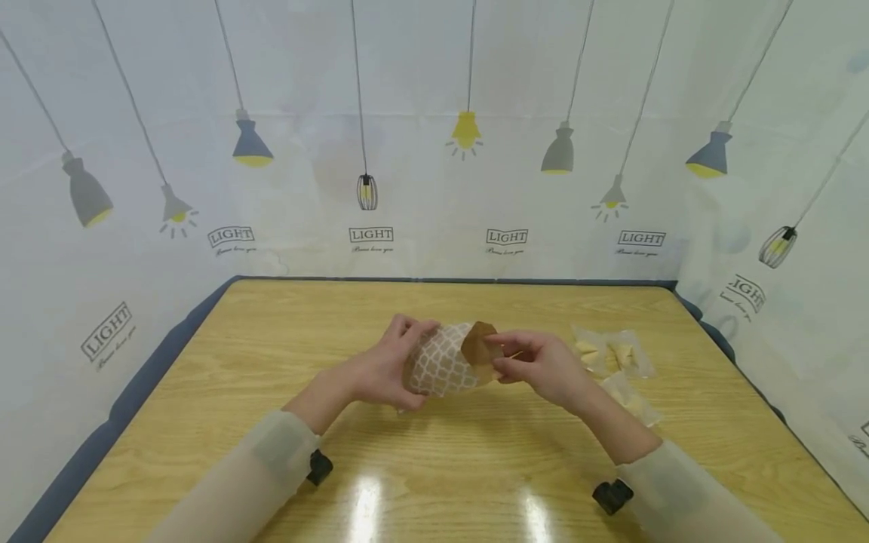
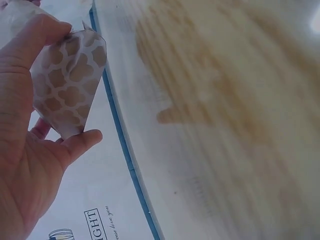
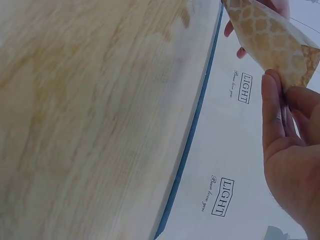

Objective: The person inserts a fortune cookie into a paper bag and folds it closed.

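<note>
A brown paper bag (image 1: 441, 360) with a white lattice pattern is held above the table, tilted on its side. My left hand (image 1: 390, 366) grips its left end, thumb below and fingers above; the left wrist view shows the bag (image 2: 70, 82) between thumb and fingers. At the bag's right end, where plain brown paper shows, my right hand (image 1: 543, 366) pinches the edge between thumb and fingertips, as the right wrist view also shows on the bag (image 3: 267, 40). What lies inside the bag is hidden.
Several clear packets (image 1: 621, 354) with pale yellow folded pieces, like fortune cookies, lie on the wooden table (image 1: 271, 317) beyond my right hand. A white cloth wall (image 1: 421, 181) printed with lamps stands behind the table and along its sides.
</note>
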